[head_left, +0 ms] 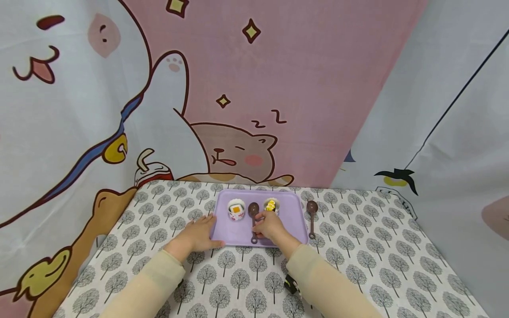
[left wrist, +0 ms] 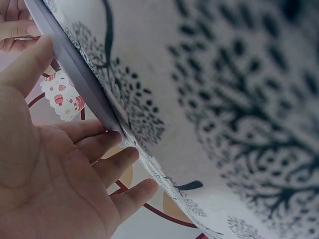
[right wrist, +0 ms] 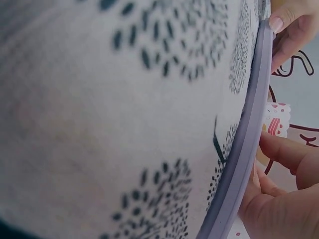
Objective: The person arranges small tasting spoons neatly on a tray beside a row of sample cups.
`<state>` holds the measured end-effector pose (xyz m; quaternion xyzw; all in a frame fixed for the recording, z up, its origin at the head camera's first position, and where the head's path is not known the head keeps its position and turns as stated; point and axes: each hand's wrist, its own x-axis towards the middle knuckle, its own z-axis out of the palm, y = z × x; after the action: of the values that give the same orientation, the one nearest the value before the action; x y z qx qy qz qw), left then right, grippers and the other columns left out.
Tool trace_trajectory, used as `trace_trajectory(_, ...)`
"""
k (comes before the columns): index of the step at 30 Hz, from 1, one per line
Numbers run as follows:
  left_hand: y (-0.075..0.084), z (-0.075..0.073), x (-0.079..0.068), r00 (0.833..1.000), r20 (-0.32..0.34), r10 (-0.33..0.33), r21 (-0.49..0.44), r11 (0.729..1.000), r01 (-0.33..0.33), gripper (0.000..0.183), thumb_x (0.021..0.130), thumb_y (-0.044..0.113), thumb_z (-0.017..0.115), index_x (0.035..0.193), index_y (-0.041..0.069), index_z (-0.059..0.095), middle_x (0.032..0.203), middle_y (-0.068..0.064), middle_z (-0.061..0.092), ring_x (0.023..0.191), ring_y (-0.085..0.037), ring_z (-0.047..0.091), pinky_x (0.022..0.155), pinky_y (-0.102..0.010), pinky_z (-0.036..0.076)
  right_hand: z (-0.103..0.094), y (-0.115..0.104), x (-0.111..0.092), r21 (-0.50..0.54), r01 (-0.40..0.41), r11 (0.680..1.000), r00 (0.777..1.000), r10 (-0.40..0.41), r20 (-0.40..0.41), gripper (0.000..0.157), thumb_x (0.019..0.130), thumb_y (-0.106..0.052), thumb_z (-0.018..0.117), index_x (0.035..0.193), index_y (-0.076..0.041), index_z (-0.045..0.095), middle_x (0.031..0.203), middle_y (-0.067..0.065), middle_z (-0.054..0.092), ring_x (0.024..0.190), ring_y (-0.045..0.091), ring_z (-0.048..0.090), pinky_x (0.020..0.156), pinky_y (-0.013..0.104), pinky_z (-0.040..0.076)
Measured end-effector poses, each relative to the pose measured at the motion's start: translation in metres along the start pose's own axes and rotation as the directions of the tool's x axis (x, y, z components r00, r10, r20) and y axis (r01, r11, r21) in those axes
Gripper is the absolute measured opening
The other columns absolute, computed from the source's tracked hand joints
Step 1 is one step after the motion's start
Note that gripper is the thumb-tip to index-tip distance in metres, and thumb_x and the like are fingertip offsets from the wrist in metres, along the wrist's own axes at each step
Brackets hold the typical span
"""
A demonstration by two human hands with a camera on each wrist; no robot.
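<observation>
A lilac tray (head_left: 234, 233) lies on the patterned cloth. My left hand (head_left: 198, 234) rests at its left edge with fingers extended; the left wrist view shows the fingertips touching the tray rim (left wrist: 75, 72). On the tray, a brown spoon (head_left: 253, 210) with a ring-ended handle lies between two paper cups. My right hand (head_left: 272, 227) pinches the spoon's handle between thumb and fingers, though the spoon is hidden in the right wrist view. The left paper cup (head_left: 236, 216) holds a white piece with an orange square; the right cup (head_left: 277, 205) holds a yellow-topped piece and is partly covered by the hand.
A second brown spoon (head_left: 312, 207) lies on the tree-print cloth (head_left: 350, 247), just right of the tray. Behind the table hangs a pink and white cartoon curtain (head_left: 318, 88). A small dark object (head_left: 291, 285) shows beside the right sleeve.
</observation>
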<state>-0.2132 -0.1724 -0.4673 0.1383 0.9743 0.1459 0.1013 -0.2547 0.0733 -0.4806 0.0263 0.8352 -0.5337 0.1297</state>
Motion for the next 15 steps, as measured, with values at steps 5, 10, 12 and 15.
trace_trajectory(5, 0.0007, -0.0009, 0.0004, 1.0, 0.002, -0.001, -0.001, 1.0, 0.001, 0.099, 0.084, 0.057, 0.072, 0.152, -0.005, 0.034, 0.159, -0.022, 0.03, 0.146, -0.045, 0.028, 0.115, -0.067, 0.022, -0.0007, 0.0006, -0.0003, -0.013, 0.004, 1.0, 1.0, -0.004, 0.0, 0.037, 0.079, 0.013, 0.074, 0.113, 0.007, 0.062, 0.085, 0.012, 0.067, 0.06, 0.016, 0.064, 0.056, 0.028, 0.06)
trace_trajectory(10, 0.0007, -0.001, 0.0005, 1.0, 0.003, -0.001, 0.002, 1.0, 0.001, 0.1, 0.084, 0.057, 0.072, 0.152, -0.006, 0.034, 0.159, -0.023, 0.03, 0.145, -0.045, 0.028, 0.115, -0.067, 0.022, -0.0015, 0.0005, -0.0002, -0.026, 0.014, 1.0, 1.0, -0.014, -0.007, 0.037, 0.078, 0.013, 0.074, 0.113, 0.007, 0.062, 0.083, 0.012, 0.065, 0.06, 0.016, 0.063, 0.055, 0.028, 0.06)
trace_trajectory(12, 0.001, -0.0006, 0.0009, 1.0, 0.002, -0.001, 0.004, 1.0, 0.001, 0.099, 0.084, 0.057, 0.072, 0.152, -0.006, 0.034, 0.159, -0.023, 0.03, 0.145, -0.045, 0.029, 0.115, -0.067, 0.022, -0.0016, -0.0001, -0.0008, -0.033, 0.02, 0.999, 1.0, -0.021, -0.01, 0.038, 0.078, 0.013, 0.074, 0.114, 0.007, 0.062, 0.083, 0.012, 0.065, 0.06, 0.016, 0.063, 0.055, 0.028, 0.06)
trace_trajectory(15, 0.0013, 0.0001, 0.0012, 1.0, 0.001, -0.003, 0.0, 1.0, 0.003, 0.099, 0.084, 0.056, 0.072, 0.152, -0.005, 0.034, 0.159, -0.023, 0.03, 0.145, -0.045, 0.028, 0.115, -0.067, 0.022, -0.0009, -0.0005, -0.0009, -0.039, 0.02, 0.999, 1.0, -0.02, -0.018, 0.04, 0.078, 0.014, 0.074, 0.115, 0.007, 0.062, 0.083, 0.011, 0.065, 0.059, 0.016, 0.063, 0.056, 0.028, 0.06)
